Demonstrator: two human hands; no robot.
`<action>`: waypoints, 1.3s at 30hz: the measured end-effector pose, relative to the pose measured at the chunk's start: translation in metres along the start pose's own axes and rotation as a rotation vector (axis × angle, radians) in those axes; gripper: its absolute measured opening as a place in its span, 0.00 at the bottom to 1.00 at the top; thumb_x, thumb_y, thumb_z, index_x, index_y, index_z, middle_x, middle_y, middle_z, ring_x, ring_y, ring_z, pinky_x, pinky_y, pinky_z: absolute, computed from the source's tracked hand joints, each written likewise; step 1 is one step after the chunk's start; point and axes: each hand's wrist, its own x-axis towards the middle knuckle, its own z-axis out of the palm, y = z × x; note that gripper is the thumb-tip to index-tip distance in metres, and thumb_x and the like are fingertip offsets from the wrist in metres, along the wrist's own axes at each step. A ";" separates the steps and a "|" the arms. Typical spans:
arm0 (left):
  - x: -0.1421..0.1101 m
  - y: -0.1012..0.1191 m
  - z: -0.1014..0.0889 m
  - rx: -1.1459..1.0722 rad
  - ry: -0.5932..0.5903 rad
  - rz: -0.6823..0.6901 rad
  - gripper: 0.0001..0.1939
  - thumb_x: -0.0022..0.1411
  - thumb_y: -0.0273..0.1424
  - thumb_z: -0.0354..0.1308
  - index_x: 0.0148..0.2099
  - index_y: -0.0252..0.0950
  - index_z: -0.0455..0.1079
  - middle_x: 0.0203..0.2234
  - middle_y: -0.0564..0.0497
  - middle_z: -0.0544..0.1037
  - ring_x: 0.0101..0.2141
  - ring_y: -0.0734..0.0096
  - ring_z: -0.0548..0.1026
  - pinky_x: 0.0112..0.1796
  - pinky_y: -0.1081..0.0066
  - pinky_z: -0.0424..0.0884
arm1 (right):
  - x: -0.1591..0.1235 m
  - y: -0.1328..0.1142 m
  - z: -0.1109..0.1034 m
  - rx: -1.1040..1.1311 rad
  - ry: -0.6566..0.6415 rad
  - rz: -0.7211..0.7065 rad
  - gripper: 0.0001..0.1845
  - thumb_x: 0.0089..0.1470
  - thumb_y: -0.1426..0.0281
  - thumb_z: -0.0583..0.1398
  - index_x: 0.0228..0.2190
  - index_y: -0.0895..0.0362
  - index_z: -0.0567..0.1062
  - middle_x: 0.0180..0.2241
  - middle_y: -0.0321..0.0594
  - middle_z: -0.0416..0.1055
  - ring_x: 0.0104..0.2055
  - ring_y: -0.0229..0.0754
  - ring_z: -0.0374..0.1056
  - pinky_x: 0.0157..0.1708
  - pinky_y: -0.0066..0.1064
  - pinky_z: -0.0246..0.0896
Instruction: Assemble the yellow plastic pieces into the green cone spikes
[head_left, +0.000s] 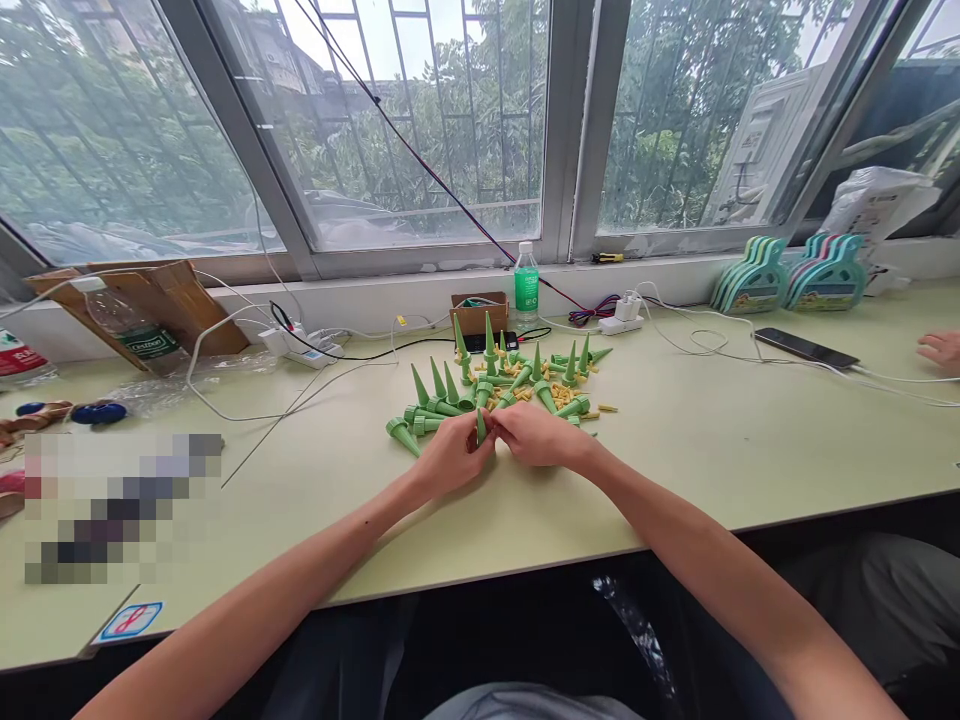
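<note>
My left hand [450,455] and my right hand [534,435] meet over the pale green table [712,440], both with fingers closed on one green cone-shaped plastic spike [481,425] held upright between them. Just beyond my hands lies a heap of green cone spikes [495,385], some upright and some on their sides. Small yellow plastic pieces [559,393] are scattered among them. What my fingertips do at the spike's base is hidden.
At the back stand a small cardboard box [480,310], a green-labelled water bottle [526,285], power strips [300,345] with cables, and teal card stacks [787,272]. A phone [806,347] lies at right. Another person's hand [941,350] rests at the right edge.
</note>
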 end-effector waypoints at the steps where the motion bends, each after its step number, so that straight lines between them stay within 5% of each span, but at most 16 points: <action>1: 0.000 0.000 0.000 0.001 0.000 -0.001 0.07 0.60 0.28 0.51 0.29 0.36 0.61 0.19 0.57 0.65 0.21 0.78 0.59 0.24 0.75 0.58 | 0.000 0.000 0.000 -0.002 -0.001 0.001 0.09 0.58 0.78 0.50 0.31 0.60 0.70 0.30 0.44 0.72 0.30 0.39 0.63 0.29 0.28 0.48; 39: -0.002 0.004 -0.001 0.067 0.064 0.026 0.06 0.61 0.29 0.51 0.30 0.36 0.66 0.17 0.57 0.66 0.19 0.77 0.62 0.25 0.74 0.61 | 0.001 0.001 -0.003 0.208 0.089 0.064 0.11 0.59 0.75 0.51 0.25 0.59 0.66 0.24 0.37 0.64 0.27 0.35 0.55 0.26 0.26 0.46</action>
